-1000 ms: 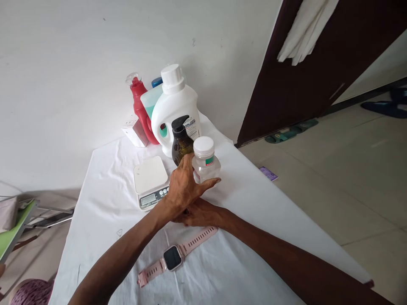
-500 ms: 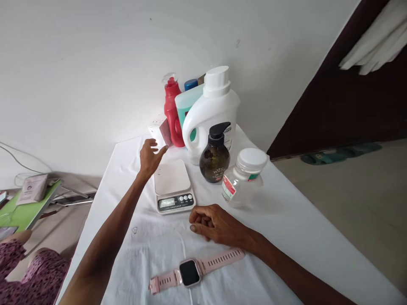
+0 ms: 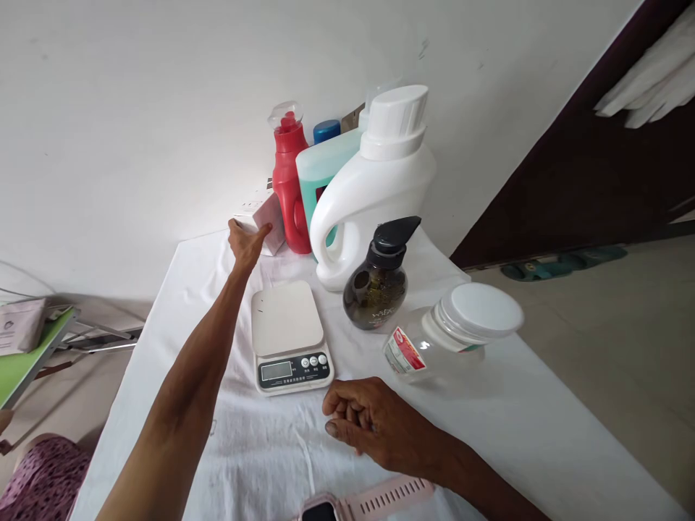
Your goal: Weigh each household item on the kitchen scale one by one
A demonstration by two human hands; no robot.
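the left hand point(image 3: 248, 244), short of the white box point(image 3: 270, 215) moments earlier, now spans it between parted thumb and fingers, firmness of hold unclear; the right hand point(image 3: 374, 421) stays loosely curled around nothing visible.

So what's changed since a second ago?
The left hand has uncrossed from over the right hand, leaving the clear jar and moving left and away from the wearer to the white box; whether it grips is unclear. The right hand sits loosely curled in front of the scale. The scale and dark pump bottle stand as before.
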